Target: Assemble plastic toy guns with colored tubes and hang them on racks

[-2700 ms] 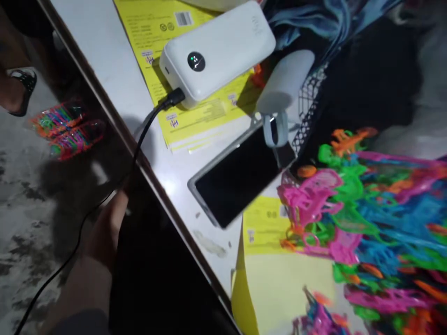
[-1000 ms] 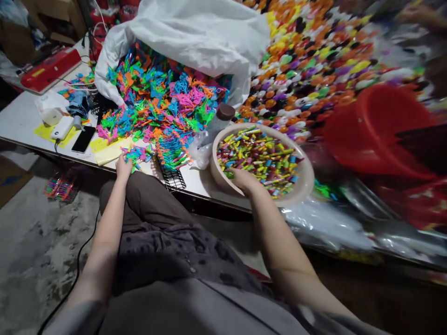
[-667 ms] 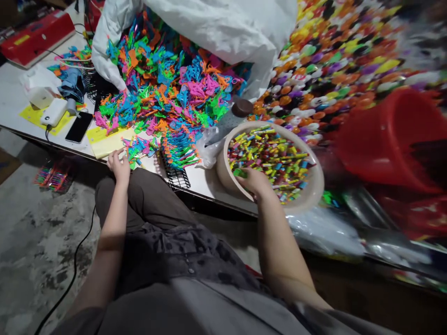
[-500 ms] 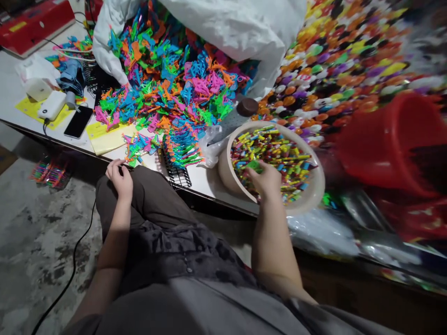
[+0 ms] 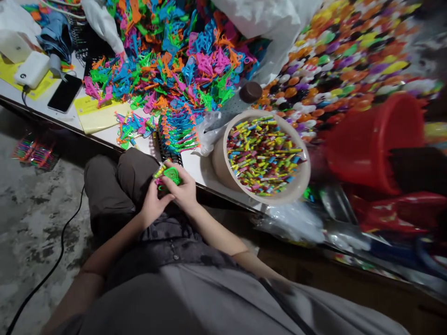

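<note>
The right hand pinches a green piece between thumb and fingers; the left hand lies just beside it, its grip indiscernible. Beyond both hands spreads a plastic heap; to their right, a beige tub holds multicoloured sticks.

Head-worn view, forward and down

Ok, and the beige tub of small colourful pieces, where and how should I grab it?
Probably by the rim, on the near left side of the beige tub, coming from the lap side. The round rim offers an edge to grip, and the wall there is bare. The clear plastic bag crowds its far left; the red bucket is off to its right.
</note>
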Demonstrator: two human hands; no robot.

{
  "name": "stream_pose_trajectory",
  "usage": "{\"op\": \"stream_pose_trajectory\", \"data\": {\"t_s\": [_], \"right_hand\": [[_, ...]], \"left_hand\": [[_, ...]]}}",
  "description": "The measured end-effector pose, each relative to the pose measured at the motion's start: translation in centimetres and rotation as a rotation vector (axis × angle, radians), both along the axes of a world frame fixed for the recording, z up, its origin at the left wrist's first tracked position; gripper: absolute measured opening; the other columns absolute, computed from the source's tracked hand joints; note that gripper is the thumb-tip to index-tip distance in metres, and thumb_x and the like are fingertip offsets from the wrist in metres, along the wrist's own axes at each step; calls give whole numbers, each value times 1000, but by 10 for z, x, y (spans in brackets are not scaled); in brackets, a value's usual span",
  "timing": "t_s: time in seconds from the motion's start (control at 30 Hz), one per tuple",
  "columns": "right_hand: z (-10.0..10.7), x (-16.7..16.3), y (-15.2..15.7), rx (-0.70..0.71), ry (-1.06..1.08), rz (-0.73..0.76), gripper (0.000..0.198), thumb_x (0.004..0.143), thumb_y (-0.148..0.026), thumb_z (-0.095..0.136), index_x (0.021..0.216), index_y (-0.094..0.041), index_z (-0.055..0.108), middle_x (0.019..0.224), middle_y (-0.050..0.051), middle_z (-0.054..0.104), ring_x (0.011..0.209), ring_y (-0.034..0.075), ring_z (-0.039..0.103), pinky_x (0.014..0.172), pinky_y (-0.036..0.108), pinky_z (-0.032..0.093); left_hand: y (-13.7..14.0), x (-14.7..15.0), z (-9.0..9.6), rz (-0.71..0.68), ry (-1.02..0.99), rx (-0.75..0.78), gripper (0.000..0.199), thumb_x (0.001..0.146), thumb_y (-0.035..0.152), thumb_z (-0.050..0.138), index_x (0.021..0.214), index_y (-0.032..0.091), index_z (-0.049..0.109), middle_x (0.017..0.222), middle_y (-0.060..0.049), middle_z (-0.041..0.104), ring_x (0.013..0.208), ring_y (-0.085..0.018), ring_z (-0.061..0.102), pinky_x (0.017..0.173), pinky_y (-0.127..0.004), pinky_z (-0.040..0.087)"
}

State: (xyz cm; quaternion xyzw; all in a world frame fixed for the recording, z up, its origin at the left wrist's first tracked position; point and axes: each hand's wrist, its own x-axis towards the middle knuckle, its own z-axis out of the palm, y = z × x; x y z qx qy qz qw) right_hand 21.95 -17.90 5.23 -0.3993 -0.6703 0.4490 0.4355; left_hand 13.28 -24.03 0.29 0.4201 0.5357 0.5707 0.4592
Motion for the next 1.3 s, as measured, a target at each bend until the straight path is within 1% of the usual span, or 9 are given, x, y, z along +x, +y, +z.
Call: {"op": "stream_pose_trajectory", "data": {"t_s": [0.17,0.33,0.5,0.67,0.8,1.0,1.1,1.2,1.3], "right_hand": [[-13,-16,-13,78,-81,164,37,83,-44,56,116,-27,60,113,6,64,111,20,57,101,38,45],[-22,-10,-8,77,55,20,58,77,-67,51,116,-25,51,115,10,56,112,23,54,95,39,48],[-15,2,7,19,171,-143,36,83,-52,55,107,-28,42,98,5,56,96,18,60,85,35,51],[-13,6,6,-15,63,-4,47,85,-51,52,125,-29,37,102,6,60,97,19,60,88,37,50],[-15,5,4,-104,37,81,35,87,-49,50,111,-24,52,96,5,61,89,18,60,86,37,50],[-12,-6,-1,-371,31,319,36,81,-52,57,100,-21,56,94,2,61,85,14,58,81,31,50],[-13,-13,-8,-458,82,295,36,77,-49,64,96,-21,54,89,0,58,79,12,56,75,27,49],[-16,-18,-13,-459,111,199,34,77,-49,64,93,-22,51,84,0,55,74,11,53,70,25,47],[-20,-22,-17,-403,109,167,35,77,-49,64,92,-21,49,86,0,53,76,12,51,71,24,45]], "left_hand": [[-8,-19,0,309,-90,-115,36,82,53,55,91,18,58,94,-6,64,97,-18,61,92,-31,48],[-7,-36,10,262,-177,-161,36,74,52,65,80,18,54,65,2,58,57,-10,58,56,-21,49],[-9,-46,10,250,-159,-234,38,71,53,67,78,18,51,56,5,51,41,-5,48,38,-15,37],[-11,-52,2,227,11,-152,26,75,40,65,88,18,62,79,-2,55,60,-8,55,46,-17,45],[-13,-60,3,226,303,18,20,77,26,62,95,20,71,94,-5,50,85,-13,56,75,-25,52],[-17,-73,18,193,628,149,17,79,19,58,87,23,73,97,-4,48,91,-14,54,84,-31,51],[-16,-72,15,271,499,152,33,78,24,62,110,25,64,115,-7,45,98,-16,56,89,-32,50],[-15,-66,7,340,162,61,69,76,38,64,137,28,34,126,-10,43,100,-18,59,84,-30,52],[-18,-56,2,213,-154,-76,58,85,55,44,134,27,34,119,-11,54,99,-20,62,80,-33,54]]}}
